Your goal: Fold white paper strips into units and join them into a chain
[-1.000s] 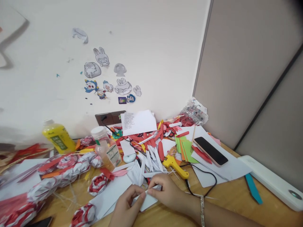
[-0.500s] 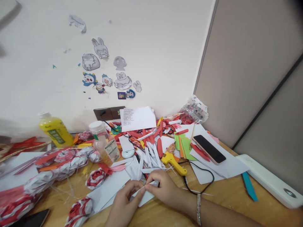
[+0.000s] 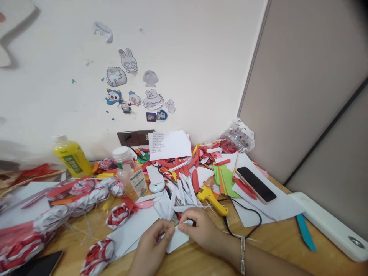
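Observation:
Between my two hands is a small piece of white paper (image 3: 177, 242), its lower part showing below the thumbs. My left hand (image 3: 153, 245) pinches its left side, thumb against curled fingers. My right hand (image 3: 198, 230), with a sparkling bracelet at the wrist, pinches the upper right side. The fingers cover most of the paper's top edge. Just beyond my hands lies a heap of folded white paper strips (image 3: 184, 191). A yellow hot glue gun (image 3: 212, 201) rests right behind my right hand. To the left of my left hand are a red-and-white paper flower (image 3: 97, 255) and white sheets (image 3: 133, 226).
A clear jar (image 3: 129, 174) and a yellow bottle (image 3: 71, 155) stand at the back left. On the right, a phone (image 3: 255, 184) lies on paper near a long white device (image 3: 327, 226). Red paper strips (image 3: 184, 163) pile against the wall, and a black cord (image 3: 255, 228) loops across the table.
My thumbs have moved slightly apart, and more of the white paper shows below them. The whole view has shifted a little, so things sit farther right.

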The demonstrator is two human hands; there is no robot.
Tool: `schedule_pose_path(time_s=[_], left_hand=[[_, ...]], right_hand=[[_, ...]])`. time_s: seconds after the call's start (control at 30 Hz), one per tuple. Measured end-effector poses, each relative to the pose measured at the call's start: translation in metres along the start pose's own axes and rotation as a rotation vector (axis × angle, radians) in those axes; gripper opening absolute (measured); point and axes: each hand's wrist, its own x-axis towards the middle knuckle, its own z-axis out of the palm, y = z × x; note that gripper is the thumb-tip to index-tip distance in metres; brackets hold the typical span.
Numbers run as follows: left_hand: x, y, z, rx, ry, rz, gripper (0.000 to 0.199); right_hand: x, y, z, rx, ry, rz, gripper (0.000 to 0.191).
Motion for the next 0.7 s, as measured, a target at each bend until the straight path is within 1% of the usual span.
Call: schedule_pose_path(time_s=[0.13,0.27,0.33,0.43,0.53,0.7], left_hand=[[-0.0003,-0.0010,0.0009,-0.058,-0.004,-0.061,0.019],[0.0014,-0.0030,-0.0011,-0.122,-0.028,-0.073,0.020],[0.0034,-0.0039,-0.0036,-0.181,-0.061,-0.098,0.021],[0.0063,-0.0056,-0.0063,-0.334,-0.133,-0.200,0.025],[0.0077,-0.0068,-0.0060,-0.436,-0.179,-0.254,0.029],[0.0084,-0.0094,-0.0027,-0.390,-0.210,-0.237,0.031]], right_hand=[[0.0003,-0.0010,-0.0020,0.007,-0.031,0.027,0.016],[0.0004,-0.0051,-0.0049,0.029,-0.059,0.050,0.018],[0.0008,-0.0060,-0.0065,0.070,-0.066,0.066,0.019],[0.0016,-0.0052,-0.0084,0.121,-0.056,0.105,0.017],[0.0022,-0.0039,-0.0088,0.109,-0.022,0.153,0.013],[0.0018,-0.0058,-0.0080,0.134,-0.011,0.137,0.013]])
